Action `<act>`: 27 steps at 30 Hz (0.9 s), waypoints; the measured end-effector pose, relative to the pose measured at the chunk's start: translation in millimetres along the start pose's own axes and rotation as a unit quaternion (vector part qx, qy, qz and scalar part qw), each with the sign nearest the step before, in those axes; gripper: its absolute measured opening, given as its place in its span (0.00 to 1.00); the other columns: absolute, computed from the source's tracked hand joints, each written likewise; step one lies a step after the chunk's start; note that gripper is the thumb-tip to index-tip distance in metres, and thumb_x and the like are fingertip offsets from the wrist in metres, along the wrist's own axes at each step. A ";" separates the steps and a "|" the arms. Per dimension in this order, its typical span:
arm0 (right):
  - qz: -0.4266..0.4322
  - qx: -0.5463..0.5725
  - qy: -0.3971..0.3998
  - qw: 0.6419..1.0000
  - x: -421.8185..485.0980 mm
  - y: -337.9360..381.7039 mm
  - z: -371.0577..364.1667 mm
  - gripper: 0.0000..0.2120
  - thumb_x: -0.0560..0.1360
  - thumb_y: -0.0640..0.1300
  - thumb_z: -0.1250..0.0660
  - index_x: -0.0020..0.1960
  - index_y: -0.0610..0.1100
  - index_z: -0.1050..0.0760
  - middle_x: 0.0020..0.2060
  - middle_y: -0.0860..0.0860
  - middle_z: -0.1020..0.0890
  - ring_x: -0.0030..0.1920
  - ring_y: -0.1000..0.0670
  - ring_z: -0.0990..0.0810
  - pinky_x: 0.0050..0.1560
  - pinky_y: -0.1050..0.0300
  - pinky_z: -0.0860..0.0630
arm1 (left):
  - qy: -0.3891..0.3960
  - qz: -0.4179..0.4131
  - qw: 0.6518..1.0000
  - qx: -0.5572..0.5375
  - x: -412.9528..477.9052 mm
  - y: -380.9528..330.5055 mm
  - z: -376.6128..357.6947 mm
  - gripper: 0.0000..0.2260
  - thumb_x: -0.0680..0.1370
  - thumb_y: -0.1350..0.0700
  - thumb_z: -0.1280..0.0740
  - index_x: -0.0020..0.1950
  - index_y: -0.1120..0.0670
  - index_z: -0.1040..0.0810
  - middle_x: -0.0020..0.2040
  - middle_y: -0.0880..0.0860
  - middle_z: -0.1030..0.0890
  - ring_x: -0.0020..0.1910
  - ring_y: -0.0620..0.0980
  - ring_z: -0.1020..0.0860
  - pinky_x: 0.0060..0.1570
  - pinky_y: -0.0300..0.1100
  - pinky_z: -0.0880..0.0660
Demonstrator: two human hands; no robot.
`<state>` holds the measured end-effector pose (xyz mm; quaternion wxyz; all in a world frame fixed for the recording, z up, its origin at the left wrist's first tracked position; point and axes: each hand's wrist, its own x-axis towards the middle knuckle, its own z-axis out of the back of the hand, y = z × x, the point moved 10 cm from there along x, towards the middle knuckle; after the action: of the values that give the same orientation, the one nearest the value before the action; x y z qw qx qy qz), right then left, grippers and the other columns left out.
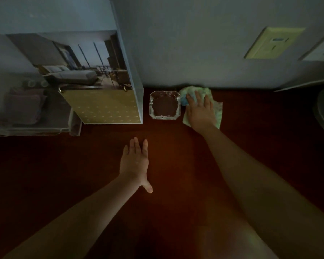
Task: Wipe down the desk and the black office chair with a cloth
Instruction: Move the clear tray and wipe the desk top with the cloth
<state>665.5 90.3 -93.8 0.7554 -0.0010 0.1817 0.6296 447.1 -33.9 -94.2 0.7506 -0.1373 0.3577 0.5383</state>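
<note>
The pale green cloth [218,109] is pressed onto the dark tabletop [79,165] at 1 o'clock by the right hand [201,114], fingers straight. A glass ashtray [165,106] is set just beside it at 9 o'clock. The left hand [135,161] is laid flat, open, centrally.

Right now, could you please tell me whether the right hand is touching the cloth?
Touching. The head view shows the right hand lying flat on the cloth, fingers straight, pressing it onto the desk.
</note>
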 end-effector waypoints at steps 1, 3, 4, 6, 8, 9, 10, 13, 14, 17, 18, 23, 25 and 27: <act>0.001 0.000 0.003 1.000 8.7 1.6 1.3 0.24 0.83 0.52 0.55 0.77 0.54 0.53 0.77 0.49 0.55 0.76 0.40 0.58 0.74 0.45 0.60 | 0.000 -0.002 1.000 -0.001 0.5 0.4 -0.4 0.68 0.57 0.34 0.24 0.74 0.59 0.69 0.75 0.66 0.62 0.76 0.62 0.59 0.73 0.53 0.56; 0.006 0.000 0.002 1.000 17.9 3.5 3.0 0.24 0.83 0.53 0.55 0.77 0.54 0.54 0.77 0.49 0.55 0.76 0.40 0.59 0.74 0.45 0.60 | 0.001 -0.004 1.000 -0.009 1.2 0.9 -1.4 0.68 0.57 0.34 0.24 0.74 0.59 0.69 0.75 0.66 0.62 0.76 0.62 0.58 0.73 0.53 0.55; 0.009 0.001 0.001 1.000 19.0 3.9 3.1 0.24 0.83 0.53 0.55 0.77 0.54 0.54 0.77 0.49 0.55 0.76 0.40 0.59 0.74 0.45 0.60 | 0.002 -0.004 1.000 -0.011 1.3 1.0 -1.7 0.68 0.57 0.34 0.24 0.74 0.59 0.69 0.75 0.66 0.62 0.76 0.62 0.58 0.73 0.54 0.55; 0.010 0.004 0.001 1.000 17.1 3.8 3.3 0.24 0.83 0.53 0.56 0.77 0.54 0.53 0.77 0.49 0.54 0.76 0.40 0.59 0.74 0.45 0.60 | 0.001 -0.004 1.000 -0.011 1.0 1.5 -1.1 0.68 0.56 0.34 0.24 0.74 0.59 0.69 0.75 0.66 0.62 0.76 0.62 0.57 0.74 0.54 0.53; 0.016 0.001 0.003 1.000 11.6 4.4 3.3 0.24 0.83 0.53 0.56 0.77 0.53 0.53 0.77 0.48 0.53 0.76 0.40 0.59 0.74 0.45 0.60 | -0.002 -0.003 1.000 -0.014 -0.3 2.0 -0.6 0.68 0.56 0.34 0.24 0.75 0.58 0.69 0.75 0.65 0.62 0.76 0.62 0.57 0.74 0.55 0.52; 0.021 -0.003 0.005 1.000 8.0 4.8 3.1 0.24 0.83 0.53 0.56 0.77 0.53 0.52 0.77 0.48 0.53 0.76 0.40 0.58 0.74 0.45 0.59 | -0.001 -0.003 1.000 -0.016 -0.9 2.0 -0.4 0.68 0.56 0.34 0.24 0.75 0.58 0.69 0.75 0.65 0.62 0.76 0.62 0.57 0.74 0.55 0.52; 0.026 -0.007 0.006 1.000 2.5 4.9 2.8 0.24 0.83 0.53 0.55 0.77 0.52 0.52 0.77 0.48 0.52 0.76 0.40 0.58 0.74 0.45 0.59 | 0.001 -0.002 1.000 -0.019 -1.5 1.8 -0.3 0.68 0.56 0.34 0.23 0.74 0.58 0.69 0.75 0.65 0.62 0.76 0.62 0.58 0.74 0.55 0.52; 0.036 -0.012 -0.003 0.999 -22.0 4.6 -1.9 0.23 0.83 0.52 0.54 0.77 0.51 0.51 0.77 0.47 0.51 0.76 0.40 0.56 0.74 0.45 0.57 | 0.003 0.001 1.000 -0.020 -1.6 0.2 0.7 0.68 0.56 0.35 0.23 0.74 0.59 0.69 0.75 0.66 0.62 0.76 0.62 0.58 0.74 0.55 0.51; 0.037 -0.012 -0.004 0.999 -32.8 4.7 -5.0 0.23 0.83 0.52 0.54 0.77 0.51 0.51 0.77 0.47 0.50 0.76 0.40 0.56 0.74 0.45 0.57 | 0.003 0.001 1.000 -0.020 -1.4 0.0 0.9 0.68 0.56 0.35 0.23 0.74 0.59 0.69 0.75 0.66 0.62 0.76 0.62 0.57 0.74 0.55 0.50; 0.038 -0.008 0.002 0.999 -70.9 6.1 -17.7 0.23 0.83 0.52 0.54 0.77 0.52 0.51 0.77 0.47 0.50 0.76 0.40 0.56 0.74 0.44 0.58 | 0.006 0.004 1.000 -0.021 -1.4 1.2 0.1 0.68 0.56 0.35 0.23 0.74 0.58 0.69 0.75 0.65 0.62 0.76 0.62 0.57 0.74 0.55 0.50; 0.041 -0.010 0.003 0.999 -84.9 7.3 -22.2 0.24 0.83 0.52 0.53 0.77 0.52 0.51 0.77 0.47 0.50 0.76 0.40 0.56 0.74 0.44 0.58 | 0.007 0.005 1.000 -0.019 -1.6 1.5 -0.3 0.69 0.56 0.35 0.23 0.74 0.58 0.70 0.75 0.65 0.62 0.76 0.62 0.58 0.73 0.55 0.50; 0.056 -0.011 0.017 0.998 -134.4 13.6 -42.2 0.24 0.83 0.51 0.51 0.77 0.52 0.50 0.77 0.48 0.50 0.76 0.41 0.57 0.74 0.46 0.60 | 0.005 0.005 1.000 -0.015 -2.0 1.2 1.6 0.69 0.56 0.35 0.23 0.74 0.59 0.69 0.75 0.65 0.62 0.76 0.62 0.57 0.74 0.54 0.49; 0.057 -0.011 0.013 0.998 -135.8 13.1 -42.1 0.24 0.82 0.51 0.50 0.77 0.52 0.48 0.77 0.48 0.50 0.76 0.41 0.56 0.74 0.46 0.60 | 0.004 0.003 1.000 -0.015 -2.2 1.1 1.2 0.69 0.56 0.35 0.23 0.74 0.59 0.69 0.75 0.66 0.62 0.76 0.62 0.57 0.74 0.54 0.49; 0.059 -0.016 0.010 0.998 -132.0 12.4 -40.9 0.24 0.82 0.52 0.51 0.77 0.52 0.48 0.77 0.48 0.51 0.76 0.42 0.57 0.74 0.47 0.60 | 0.001 0.002 1.000 -0.014 -2.2 1.3 1.4 0.69 0.56 0.35 0.23 0.75 0.59 0.69 0.75 0.66 0.62 0.76 0.62 0.57 0.74 0.54 0.49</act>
<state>623.9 -42.0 -92.9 0.7150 -0.0087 0.1784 0.6759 446.0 -34.2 -91.5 0.7472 -0.1479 0.3514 0.5443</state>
